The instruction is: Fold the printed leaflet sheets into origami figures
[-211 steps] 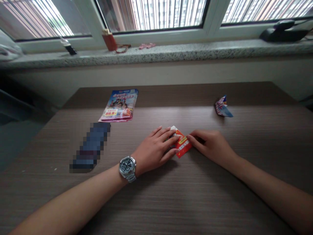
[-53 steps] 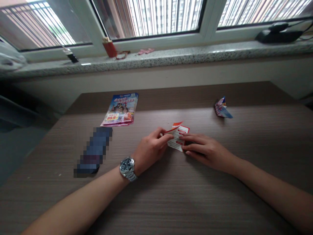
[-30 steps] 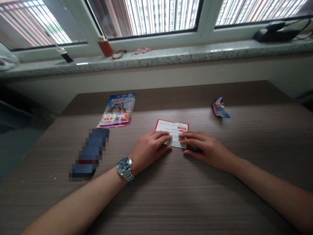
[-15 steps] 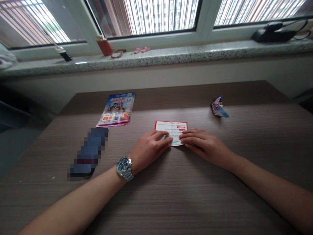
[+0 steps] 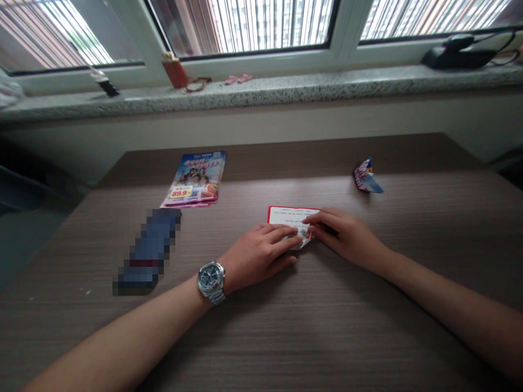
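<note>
A white printed leaflet (image 5: pixel 286 215) with a red border lies on the wooden table. My left hand (image 5: pixel 263 253), a metal watch (image 5: pixel 211 276) on its wrist, rests with fingers stretched over the leaflet's near left part. At the sheet's right side, my right hand (image 5: pixel 345 234) has its thumb and fingers closed on the paper. The near right corner is bent up or folded over there. Both hands cover part of the sheet, so the fold's exact shape is hidden.
A stack of colourful flyers (image 5: pixel 198 179) lies at the back left of the table (image 5: pixel 253 332). Nearer is a pixelated dark blue object (image 5: pixel 151 250). A folded colourful paper piece (image 5: pixel 366 177) stands at the back right. On the windowsill (image 5: pixel 306 90) is a red box (image 5: pixel 175 72).
The leaflet has shifted slightly right. My right hand now grips its right side, and the near right corner has come up. My left hand has moved a little right and nearer.
</note>
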A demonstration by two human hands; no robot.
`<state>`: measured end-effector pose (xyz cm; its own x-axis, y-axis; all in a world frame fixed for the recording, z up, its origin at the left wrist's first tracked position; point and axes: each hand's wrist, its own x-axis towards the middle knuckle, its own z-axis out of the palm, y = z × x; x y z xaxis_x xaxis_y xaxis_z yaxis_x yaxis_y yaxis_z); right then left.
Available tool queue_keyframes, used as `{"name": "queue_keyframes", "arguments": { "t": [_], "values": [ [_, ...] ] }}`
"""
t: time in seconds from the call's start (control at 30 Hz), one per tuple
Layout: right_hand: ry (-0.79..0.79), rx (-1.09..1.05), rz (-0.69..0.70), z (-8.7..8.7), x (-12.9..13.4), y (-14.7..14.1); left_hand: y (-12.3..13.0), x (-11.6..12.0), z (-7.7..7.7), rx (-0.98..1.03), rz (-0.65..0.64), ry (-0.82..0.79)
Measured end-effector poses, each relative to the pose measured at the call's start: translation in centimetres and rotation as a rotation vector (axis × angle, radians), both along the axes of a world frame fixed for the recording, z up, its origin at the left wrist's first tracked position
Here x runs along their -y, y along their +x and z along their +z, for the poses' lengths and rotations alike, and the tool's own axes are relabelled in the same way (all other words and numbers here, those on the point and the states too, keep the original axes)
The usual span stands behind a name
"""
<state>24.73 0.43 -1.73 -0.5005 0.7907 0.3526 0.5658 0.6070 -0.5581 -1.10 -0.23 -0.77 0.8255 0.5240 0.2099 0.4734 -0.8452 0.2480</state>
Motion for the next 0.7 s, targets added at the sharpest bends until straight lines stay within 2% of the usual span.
{"name": "queue_keyframes", "arguments": {
  "t": [0.2, 0.33, 0.5, 0.7],
  "values": [
    [-0.117, -0.011, -0.029, 0.2, -1.0, -0.5, -0.3, 0.2, 0.1, -0.01, -0.035, 0.028],
    [-0.138, -0.017, -0.049, 0.1, -1.8, -1.0, -0.3, 0.3, 0.1, -0.031, -0.034, 0.061],
    [-0.065, 0.01, -0.053, -0.3, -2.3, -1.4, -0.3, 0.4, 0.2, -0.051, -0.012, 0.065],
    [0.092, 0.091, 0.081, 0.1, -1.6, -0.5, -0.2, 0.5, 0.4, -0.079, 0.011, 0.049]
  ]
}}
